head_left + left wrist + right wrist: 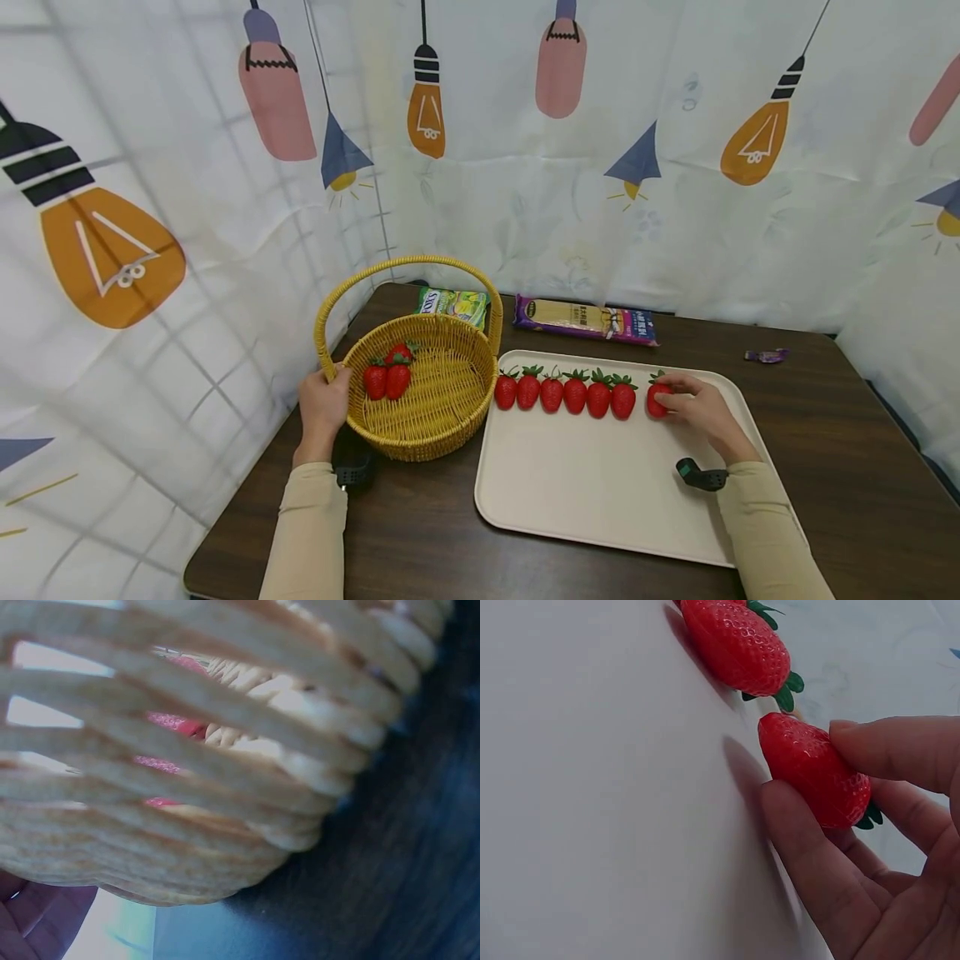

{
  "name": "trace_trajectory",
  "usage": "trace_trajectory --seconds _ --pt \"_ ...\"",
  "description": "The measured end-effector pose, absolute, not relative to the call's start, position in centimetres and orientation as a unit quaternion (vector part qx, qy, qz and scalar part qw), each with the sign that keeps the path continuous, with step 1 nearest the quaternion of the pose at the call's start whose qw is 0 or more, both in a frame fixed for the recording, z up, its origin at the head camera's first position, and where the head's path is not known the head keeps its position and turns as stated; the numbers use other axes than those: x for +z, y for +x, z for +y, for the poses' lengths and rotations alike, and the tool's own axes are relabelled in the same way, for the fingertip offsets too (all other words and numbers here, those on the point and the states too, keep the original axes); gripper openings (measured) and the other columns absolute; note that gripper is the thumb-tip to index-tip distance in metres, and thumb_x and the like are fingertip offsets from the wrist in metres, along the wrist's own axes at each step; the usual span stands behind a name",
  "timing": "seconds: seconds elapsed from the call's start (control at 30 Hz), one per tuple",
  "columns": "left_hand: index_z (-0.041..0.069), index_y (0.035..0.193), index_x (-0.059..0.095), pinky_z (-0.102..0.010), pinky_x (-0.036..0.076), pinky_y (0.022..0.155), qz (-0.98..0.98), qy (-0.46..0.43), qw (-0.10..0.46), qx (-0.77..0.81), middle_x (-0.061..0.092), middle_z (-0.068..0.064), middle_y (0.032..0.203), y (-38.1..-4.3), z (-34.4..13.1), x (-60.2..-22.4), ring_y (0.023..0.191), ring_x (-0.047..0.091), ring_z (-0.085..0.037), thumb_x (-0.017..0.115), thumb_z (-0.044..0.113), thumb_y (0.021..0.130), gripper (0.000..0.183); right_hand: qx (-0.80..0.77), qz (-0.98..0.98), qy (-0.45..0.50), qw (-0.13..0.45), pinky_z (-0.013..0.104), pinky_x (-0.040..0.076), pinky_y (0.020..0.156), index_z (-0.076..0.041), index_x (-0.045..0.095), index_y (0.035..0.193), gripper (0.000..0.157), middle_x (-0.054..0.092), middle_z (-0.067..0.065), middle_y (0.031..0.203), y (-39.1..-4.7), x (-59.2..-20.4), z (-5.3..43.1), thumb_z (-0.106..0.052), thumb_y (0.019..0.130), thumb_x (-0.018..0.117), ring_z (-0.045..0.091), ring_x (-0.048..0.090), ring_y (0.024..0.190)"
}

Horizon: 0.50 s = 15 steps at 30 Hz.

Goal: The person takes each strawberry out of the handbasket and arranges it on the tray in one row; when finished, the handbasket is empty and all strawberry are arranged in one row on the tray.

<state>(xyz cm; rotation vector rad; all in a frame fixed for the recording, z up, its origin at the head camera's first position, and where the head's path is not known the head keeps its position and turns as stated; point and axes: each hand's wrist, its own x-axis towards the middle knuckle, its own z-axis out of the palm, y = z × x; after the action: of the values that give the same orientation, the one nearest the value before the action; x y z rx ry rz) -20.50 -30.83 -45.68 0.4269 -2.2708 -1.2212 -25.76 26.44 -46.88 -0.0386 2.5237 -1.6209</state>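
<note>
My left hand (324, 404) grips the left rim of a yellow wicker basket (423, 448), right where its tall arched handle (401, 261) meets the rim. Inside the basket, three red strawberries (397, 382) lie close together on the left. Seen from the left wrist, the woven wall (180, 780) covers most of the view, and red fruit shows through its gaps. My right hand (701, 412) pinches a strawberry (810, 769) between thumb and fingers, close over the beige tray (592, 492). To its left, several more strawberries (575, 394) form a row, leaves toward the back.
Behind the basket lies a green packet (453, 306). A purple-ended noodle package (585, 321) is behind the tray, and a small purple wrapper (766, 356) lies at the back right. A printed curtain (495, 208) hangs along the dark table's (420, 533) back edge.
</note>
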Motion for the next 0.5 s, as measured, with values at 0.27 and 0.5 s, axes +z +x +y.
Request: trace_trajectory --seconds 0.27,0.5 --pt "0.011 0.058 0.041 -0.031 0.026 0.043 -0.837 0.166 0.259 -0.453 0.028 0.002 0.05 -20.45 -30.9 -45.32 0.044 0.026 -0.017 0.051 0.018 0.092 0.036 -0.534 0.842 -0.03 0.076 0.03 0.056 0.074 0.006 0.052 0.131 0.05 0.053 0.025 0.123 -26.11 -47.12 26.18 -0.021 0.093 0.068 0.017 0.06 0.092" --pt "0.009 0.058 0.041 -0.03 0.025 0.042 -0.837 0.164 0.256 -0.455 0.027 0.001 0.05 -20.54 -30.8 -45.56 0.044 0.025 -0.016 0.05 0.016 0.092 0.037 -0.53 0.843 -0.035 0.085 0.031 0.057 0.072 0.006 0.052 0.131 0.048 0.055 0.023 0.12 -25.96 -47.25 25.88 -0.019 0.093 0.067 0.016 0.061 0.089"
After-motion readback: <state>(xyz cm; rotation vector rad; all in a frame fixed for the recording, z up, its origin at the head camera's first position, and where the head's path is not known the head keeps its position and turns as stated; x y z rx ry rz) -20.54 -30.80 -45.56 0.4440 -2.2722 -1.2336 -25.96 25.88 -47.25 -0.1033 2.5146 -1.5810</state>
